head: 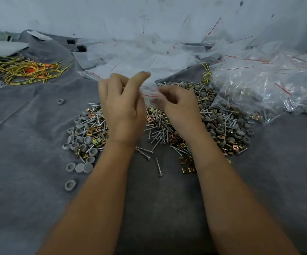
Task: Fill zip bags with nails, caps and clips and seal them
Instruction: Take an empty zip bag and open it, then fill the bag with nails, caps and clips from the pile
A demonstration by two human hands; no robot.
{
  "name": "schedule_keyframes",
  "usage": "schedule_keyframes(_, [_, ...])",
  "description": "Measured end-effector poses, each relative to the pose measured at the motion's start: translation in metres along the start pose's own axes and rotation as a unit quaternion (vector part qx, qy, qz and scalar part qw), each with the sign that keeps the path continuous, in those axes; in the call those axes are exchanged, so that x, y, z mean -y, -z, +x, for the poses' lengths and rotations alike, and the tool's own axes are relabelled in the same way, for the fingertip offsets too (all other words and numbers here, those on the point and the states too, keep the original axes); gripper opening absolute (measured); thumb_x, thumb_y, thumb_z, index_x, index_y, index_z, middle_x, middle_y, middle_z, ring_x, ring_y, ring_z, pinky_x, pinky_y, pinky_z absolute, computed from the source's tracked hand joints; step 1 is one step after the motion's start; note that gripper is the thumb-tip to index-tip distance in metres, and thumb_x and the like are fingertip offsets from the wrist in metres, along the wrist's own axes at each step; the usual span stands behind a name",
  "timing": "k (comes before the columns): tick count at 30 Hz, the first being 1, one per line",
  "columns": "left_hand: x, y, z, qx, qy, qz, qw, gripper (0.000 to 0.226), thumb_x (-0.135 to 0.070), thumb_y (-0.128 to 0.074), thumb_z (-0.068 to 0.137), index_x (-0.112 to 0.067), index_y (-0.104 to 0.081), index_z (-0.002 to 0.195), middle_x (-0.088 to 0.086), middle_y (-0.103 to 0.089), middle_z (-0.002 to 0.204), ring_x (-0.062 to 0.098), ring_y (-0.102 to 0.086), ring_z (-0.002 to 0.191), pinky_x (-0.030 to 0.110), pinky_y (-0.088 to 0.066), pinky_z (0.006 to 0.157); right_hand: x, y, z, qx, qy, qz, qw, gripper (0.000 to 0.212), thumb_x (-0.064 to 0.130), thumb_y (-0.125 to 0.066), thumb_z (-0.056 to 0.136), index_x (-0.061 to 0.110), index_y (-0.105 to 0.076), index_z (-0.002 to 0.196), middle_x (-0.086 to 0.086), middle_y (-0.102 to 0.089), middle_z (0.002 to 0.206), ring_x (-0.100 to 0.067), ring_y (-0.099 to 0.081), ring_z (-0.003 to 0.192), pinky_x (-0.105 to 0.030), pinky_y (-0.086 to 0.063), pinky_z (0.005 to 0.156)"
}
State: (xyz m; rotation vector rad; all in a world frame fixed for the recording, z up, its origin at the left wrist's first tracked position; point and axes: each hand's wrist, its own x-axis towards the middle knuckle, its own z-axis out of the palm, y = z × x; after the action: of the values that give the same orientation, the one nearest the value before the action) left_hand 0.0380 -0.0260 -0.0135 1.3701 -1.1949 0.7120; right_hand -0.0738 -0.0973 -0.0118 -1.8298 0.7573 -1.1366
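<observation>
Clearly both hands pinch one thin clear zip bag with a red seal line: left hand and right hand at its mouth. Flimsy, slippery film; grip the stiffer zip strip. Below the fingers lies the pile of silver nails, grey caps and brass clips.

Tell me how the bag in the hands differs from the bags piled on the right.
The bag in the hands looks empty and is held up over the loose pile; the bags on the right hold screws, caps and clips and lie heaped on the cloth. Both hands, left and right, pinch its top. All are clear with a red strip.
</observation>
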Motion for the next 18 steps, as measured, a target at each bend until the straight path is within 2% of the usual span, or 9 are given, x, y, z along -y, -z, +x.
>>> schedule_keyframes(1, [0.000,0.001,0.000,-0.011,-0.029,0.008,0.999,0.040,0.007,-0.048,0.082,-0.012,-0.073,0.107,0.016,-0.053,0.079,0.024,-0.038,0.085,0.023,-0.025,0.076,0.002,0.001,-0.001,0.040,0.016,0.053,0.998,0.015,0.023,-0.066,0.091,0.022,-0.072,0.104,0.009,-0.073,0.095,-0.007,-0.068,0.093,-0.025,-0.055,0.083])
schedule_keyframes(3, [0.003,0.002,0.002,-0.010,-0.039,0.039,0.998,0.042,0.007,-0.048,0.083,-0.016,-0.075,0.105,0.016,-0.052,0.079,0.023,-0.036,0.085,0.028,-0.028,0.073,0.004,0.001,-0.002,0.078,0.031,0.089,0.993,0.018,0.026,-0.060,0.094,0.028,-0.069,0.110,0.012,-0.072,0.100,-0.002,-0.066,0.099,-0.017,-0.051,0.084])
schedule_keyframes(5, [0.010,0.003,0.002,0.017,-0.006,0.096,0.995,0.042,0.002,-0.047,0.083,-0.019,-0.075,0.106,0.016,-0.053,0.082,0.027,-0.040,0.087,0.035,-0.033,0.070,0.002,0.002,-0.001,0.073,-0.004,0.055,0.996,0.026,0.021,-0.059,0.094,0.028,-0.066,0.118,0.008,-0.070,0.104,-0.003,-0.064,0.101,-0.014,-0.049,0.087])
schedule_keyframes(7, [0.017,0.002,0.002,0.083,0.034,0.145,0.985,0.041,-0.004,-0.047,0.084,-0.021,-0.074,0.111,0.016,-0.054,0.089,0.034,-0.047,0.089,0.040,-0.036,0.072,-0.001,0.003,-0.001,0.047,-0.034,-0.039,0.998,0.034,0.008,-0.054,0.092,0.025,-0.066,0.118,0.007,-0.069,0.104,-0.001,-0.062,0.098,-0.008,-0.046,0.081])
schedule_keyframes(9, [0.022,-0.004,-0.002,0.187,0.101,0.149,0.966,0.038,-0.011,-0.048,0.089,-0.022,-0.069,0.120,0.015,-0.053,0.099,0.036,-0.049,0.097,0.039,-0.038,0.076,-0.003,0.005,-0.002,0.036,-0.035,-0.176,0.983,0.039,0.000,-0.048,0.085,0.022,-0.071,0.108,0.006,-0.069,0.105,-0.006,-0.061,0.097,-0.017,-0.048,0.083])
schedule_keyframes(11, [0.028,-0.011,-0.007,0.265,0.189,0.131,0.936,0.040,-0.017,-0.051,0.091,-0.028,-0.062,0.128,0.010,-0.048,0.111,0.030,-0.050,0.104,0.035,-0.039,0.076,-0.005,0.007,-0.003,0.071,-0.021,-0.292,0.954,0.036,0.003,-0.050,0.080,0.021,-0.075,0.098,0.001,-0.070,0.103,-0.017,-0.059,0.101,-0.032,-0.050,0.088])
schedule_keyframes(12, [0.030,-0.014,-0.009,0.286,0.222,0.122,0.924,0.043,-0.018,-0.052,0.091,-0.030,-0.059,0.131,0.008,-0.046,0.115,0.028,-0.051,0.103,0.033,-0.039,0.074,-0.005,0.006,-0.004,0.092,-0.013,-0.333,0.938,0.032,0.007,-0.053,0.079,0.022,-0.076,0.095,0.001,-0.070,0.100,-0.020,-0.056,0.102,-0.035,-0.048,0.087])
schedule_keyframes(14, [0.033,-0.016,-0.011,0.292,0.263,0.101,0.914,0.049,-0.013,-0.051,0.089,-0.031,-0.056,0.134,0.009,-0.044,0.118,0.028,-0.053,0.102,0.031,-0.038,0.074,-0.005,0.005,-0.004,0.109,0.006,-0.385,0.916,0.025,0.015,-0.058,0.079,0.023,-0.077,0.093,0.001,-0.070,0.095,-0.024,-0.051,0.104,-0.035,-0.045,0.085])
schedule_keyframes(18, [0.036,-0.017,-0.011,0.259,0.288,0.062,0.920,0.056,-0.002,-0.050,0.084,-0.026,-0.053,0.135,0.012,-0.050,0.122,0.030,-0.054,0.104,0.034,-0.042,0.076,-0.005,0.005,-0.004,0.104,0.027,-0.406,0.907,0.018,0.020,-0.062,0.084,0.026,-0.076,0.094,0.003,-0.069,0.094,-0.022,-0.048,0.102,-0.034,-0.043,0.083])
